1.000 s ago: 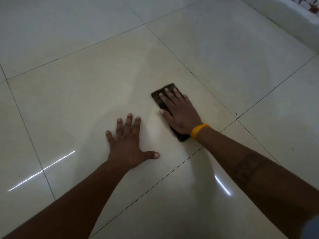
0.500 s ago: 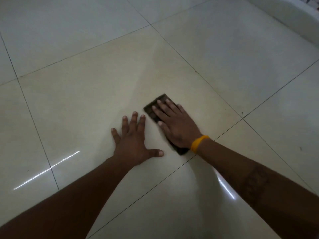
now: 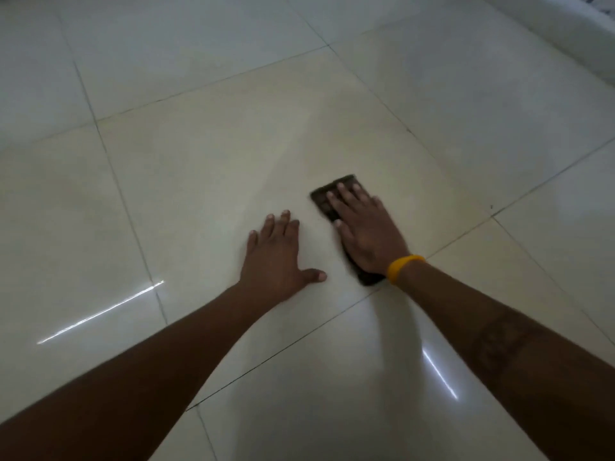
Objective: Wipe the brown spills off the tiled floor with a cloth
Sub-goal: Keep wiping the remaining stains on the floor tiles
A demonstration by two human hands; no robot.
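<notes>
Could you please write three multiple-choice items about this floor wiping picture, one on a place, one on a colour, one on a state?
1. Where does the dark folded cloth lie?
A. under the right hand
B. under the left hand
C. alone by the wall

2. Which colour is the rubber wristband?
A. blue
B. yellow
C. white

3. How does the left hand rest?
A. closed in a fist
B. lifted in the air
C. flat, fingers spread on the glossy cream tiled floor

Answers: 1 A, the right hand presses flat on the cloth; 2 B, the band on the right wrist is yellow; 3 C, its palm lies down, holding nothing.
</notes>
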